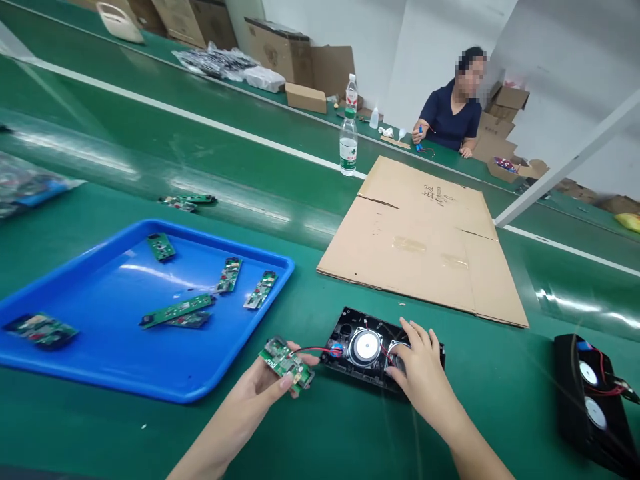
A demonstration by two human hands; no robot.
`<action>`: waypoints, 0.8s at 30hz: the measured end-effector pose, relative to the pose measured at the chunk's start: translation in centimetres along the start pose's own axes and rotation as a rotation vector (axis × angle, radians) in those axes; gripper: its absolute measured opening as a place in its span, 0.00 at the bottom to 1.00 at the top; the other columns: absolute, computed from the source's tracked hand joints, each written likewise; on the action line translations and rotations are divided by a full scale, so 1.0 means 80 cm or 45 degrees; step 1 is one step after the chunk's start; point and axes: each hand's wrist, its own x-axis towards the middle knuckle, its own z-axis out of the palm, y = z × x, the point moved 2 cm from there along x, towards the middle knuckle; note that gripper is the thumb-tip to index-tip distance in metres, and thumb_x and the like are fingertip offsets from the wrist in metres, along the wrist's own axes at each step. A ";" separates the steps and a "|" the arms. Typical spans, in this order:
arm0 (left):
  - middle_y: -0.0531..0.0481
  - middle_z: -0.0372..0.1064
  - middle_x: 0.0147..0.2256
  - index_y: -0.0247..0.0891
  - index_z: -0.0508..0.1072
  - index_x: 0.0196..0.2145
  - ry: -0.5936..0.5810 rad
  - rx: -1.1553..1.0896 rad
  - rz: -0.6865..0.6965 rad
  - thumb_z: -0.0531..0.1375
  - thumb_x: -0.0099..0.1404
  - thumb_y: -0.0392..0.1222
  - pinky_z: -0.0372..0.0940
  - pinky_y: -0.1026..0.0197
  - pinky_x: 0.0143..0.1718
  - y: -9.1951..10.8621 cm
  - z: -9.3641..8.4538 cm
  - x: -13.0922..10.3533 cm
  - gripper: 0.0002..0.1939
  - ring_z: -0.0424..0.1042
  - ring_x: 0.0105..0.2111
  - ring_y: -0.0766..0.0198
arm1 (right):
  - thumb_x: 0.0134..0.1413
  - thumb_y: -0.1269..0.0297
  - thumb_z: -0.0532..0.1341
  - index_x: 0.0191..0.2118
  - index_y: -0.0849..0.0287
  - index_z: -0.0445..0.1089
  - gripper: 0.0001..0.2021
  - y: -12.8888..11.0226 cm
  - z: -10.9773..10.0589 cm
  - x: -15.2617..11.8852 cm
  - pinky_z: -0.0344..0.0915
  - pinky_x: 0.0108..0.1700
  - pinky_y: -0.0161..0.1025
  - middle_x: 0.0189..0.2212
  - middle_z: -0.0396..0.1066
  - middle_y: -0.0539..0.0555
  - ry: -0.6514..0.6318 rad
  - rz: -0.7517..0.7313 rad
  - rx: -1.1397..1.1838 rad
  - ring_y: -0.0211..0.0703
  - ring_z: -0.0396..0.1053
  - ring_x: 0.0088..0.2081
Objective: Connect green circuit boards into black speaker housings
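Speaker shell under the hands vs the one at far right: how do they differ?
The speaker shell under the hands lies flat and open side up; the shell at far right sits tilted, partly out of frame. The right hand rests on the first, and red wires run from it to the circuit board in the left hand; the second is untouched. Both are black with two round drivers.

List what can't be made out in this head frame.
- Right speaker in the open speaker housing: covered by the right hand.
- Second speaker unit: cut off by the right and bottom edges.
- Markings on the circuit board in the left hand: too small.
- Writing on the cardboard sheet: too small to read.
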 end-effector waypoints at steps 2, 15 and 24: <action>0.46 0.72 0.31 0.38 0.67 0.37 0.077 -0.037 0.036 0.68 0.40 0.50 0.64 0.61 0.27 0.003 0.005 -0.005 0.27 0.69 0.29 0.56 | 0.43 0.74 0.63 0.27 0.59 0.69 0.04 -0.006 0.002 0.003 0.49 0.52 0.65 0.55 0.56 0.58 0.052 0.001 -0.039 0.60 0.52 0.55; 0.52 0.71 0.23 0.36 0.67 0.36 -0.173 0.204 -0.102 0.64 0.46 0.46 0.67 0.62 0.30 0.008 0.008 -0.027 0.20 0.70 0.25 0.61 | 0.54 0.75 0.52 0.30 0.59 0.65 0.08 -0.004 -0.022 -0.010 0.59 0.25 0.33 0.27 0.67 0.52 -0.093 0.217 0.176 0.39 0.64 0.27; 0.51 0.73 0.30 0.37 0.65 0.41 -0.418 0.400 -0.130 0.60 0.51 0.50 0.67 0.63 0.38 -0.005 0.050 -0.032 0.21 0.73 0.32 0.60 | 0.56 0.66 0.52 0.36 0.55 0.71 0.10 0.018 -0.019 -0.017 0.65 0.38 0.32 0.35 0.70 0.51 0.100 0.213 1.038 0.37 0.68 0.37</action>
